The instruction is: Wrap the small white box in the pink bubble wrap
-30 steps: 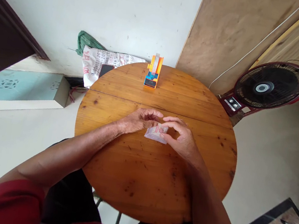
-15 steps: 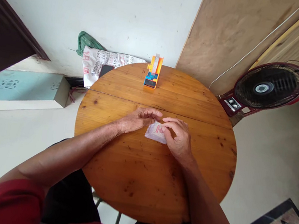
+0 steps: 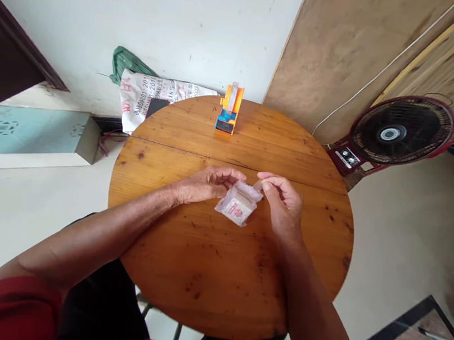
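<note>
A small packet (image 3: 237, 207) in translucent, pinkish wrapping with red print is held over the middle of the round wooden table (image 3: 212, 270). My left hand (image 3: 208, 184) grips its left edge, fingers curled behind it. At the packet's upper right corner, my right hand (image 3: 284, 201) pinches a small clear strip between thumb and forefinger; it looks like tape. Whether the strip touches the packet is hard to tell. An orange and blue tape dispenser (image 3: 229, 111) stands near the table's far edge, beyond both hands.
Behind the table's far left edge lie a white printed sack (image 3: 135, 97) and a green bag (image 3: 130, 62) against the wall. A dark red fan (image 3: 390, 134) stands to the right. At left is a pale blue box-shaped piece (image 3: 28, 132).
The packet has turned and tilted, and more of its wrapping shows. My right hand has moved right, off the packet's face, and the clear strip shows in its fingers.
</note>
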Demonstrator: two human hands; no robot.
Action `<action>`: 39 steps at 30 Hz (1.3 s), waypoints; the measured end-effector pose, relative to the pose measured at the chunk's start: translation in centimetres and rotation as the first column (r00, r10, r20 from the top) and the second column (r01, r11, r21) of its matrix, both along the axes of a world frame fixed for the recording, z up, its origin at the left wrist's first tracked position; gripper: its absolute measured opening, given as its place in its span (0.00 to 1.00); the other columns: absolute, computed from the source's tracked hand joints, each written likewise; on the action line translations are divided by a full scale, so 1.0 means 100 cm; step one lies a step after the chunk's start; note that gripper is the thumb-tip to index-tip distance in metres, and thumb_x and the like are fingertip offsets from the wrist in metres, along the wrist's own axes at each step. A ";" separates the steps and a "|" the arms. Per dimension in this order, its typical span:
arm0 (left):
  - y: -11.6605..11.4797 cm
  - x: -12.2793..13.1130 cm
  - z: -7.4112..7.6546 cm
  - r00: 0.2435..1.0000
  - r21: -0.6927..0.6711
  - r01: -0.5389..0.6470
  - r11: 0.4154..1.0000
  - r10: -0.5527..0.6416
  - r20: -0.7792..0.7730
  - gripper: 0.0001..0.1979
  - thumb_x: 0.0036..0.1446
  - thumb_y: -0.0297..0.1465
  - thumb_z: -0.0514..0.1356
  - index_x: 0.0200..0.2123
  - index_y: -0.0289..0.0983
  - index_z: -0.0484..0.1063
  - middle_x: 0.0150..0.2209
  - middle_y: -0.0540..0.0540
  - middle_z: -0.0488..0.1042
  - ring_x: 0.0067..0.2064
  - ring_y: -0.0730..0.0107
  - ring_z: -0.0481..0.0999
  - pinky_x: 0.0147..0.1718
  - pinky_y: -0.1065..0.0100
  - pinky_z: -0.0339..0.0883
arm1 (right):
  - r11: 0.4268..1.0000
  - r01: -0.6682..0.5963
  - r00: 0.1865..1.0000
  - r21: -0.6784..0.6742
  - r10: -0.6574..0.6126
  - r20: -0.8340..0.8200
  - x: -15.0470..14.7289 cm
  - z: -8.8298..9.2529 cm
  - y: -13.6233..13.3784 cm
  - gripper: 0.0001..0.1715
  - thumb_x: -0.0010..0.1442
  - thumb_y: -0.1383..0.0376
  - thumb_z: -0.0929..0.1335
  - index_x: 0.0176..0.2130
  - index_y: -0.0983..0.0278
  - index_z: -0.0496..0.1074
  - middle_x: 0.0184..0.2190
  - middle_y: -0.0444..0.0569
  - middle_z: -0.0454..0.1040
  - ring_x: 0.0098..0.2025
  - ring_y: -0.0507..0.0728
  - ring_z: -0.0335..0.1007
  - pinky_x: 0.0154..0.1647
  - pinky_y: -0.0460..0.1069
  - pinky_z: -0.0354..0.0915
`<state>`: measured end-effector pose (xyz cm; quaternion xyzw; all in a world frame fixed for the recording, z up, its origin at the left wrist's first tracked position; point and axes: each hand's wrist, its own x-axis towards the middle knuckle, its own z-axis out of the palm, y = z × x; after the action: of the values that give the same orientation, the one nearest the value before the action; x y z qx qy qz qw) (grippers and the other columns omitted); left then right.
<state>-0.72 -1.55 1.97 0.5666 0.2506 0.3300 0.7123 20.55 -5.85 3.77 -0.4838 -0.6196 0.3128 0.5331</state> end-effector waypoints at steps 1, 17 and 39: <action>0.000 0.000 0.001 1.000 0.006 0.019 1.000 -0.019 0.000 0.23 0.46 0.25 0.65 0.49 0.35 0.74 0.44 0.43 0.79 0.44 0.61 0.77 0.43 0.64 0.67 | 1.000 0.006 0.999 0.002 -0.006 -0.046 0.002 0.000 0.001 0.06 0.62 0.61 0.69 0.35 0.60 0.75 0.45 0.48 0.79 0.47 0.57 0.74 0.50 0.54 0.67; -0.009 -0.005 0.013 0.977 0.078 0.121 0.990 -0.105 -0.186 0.21 0.60 0.46 0.59 0.50 0.39 0.73 0.47 0.44 0.75 0.44 0.63 0.72 0.43 0.65 0.63 | 0.969 0.165 0.890 -0.184 -0.227 -0.396 0.019 -0.010 0.021 0.07 0.53 0.60 0.73 0.29 0.61 0.75 0.37 0.46 0.81 0.39 0.56 0.74 0.45 0.53 0.66; -0.002 -0.002 0.008 0.995 -0.123 -0.095 0.988 0.092 -0.032 0.29 0.46 0.37 0.70 0.52 0.35 0.77 0.47 0.40 0.80 0.50 0.50 0.76 0.53 0.54 0.63 | 0.966 -0.020 0.997 -0.258 0.039 0.069 -0.008 0.002 -0.005 0.19 0.58 0.53 0.71 0.44 0.62 0.75 0.36 0.48 0.78 0.35 0.55 0.73 0.31 0.48 0.66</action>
<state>-0.96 -1.75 2.77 0.5131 0.3064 0.3391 0.7265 19.75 -6.37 3.97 -0.5506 -0.6002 0.3805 0.4379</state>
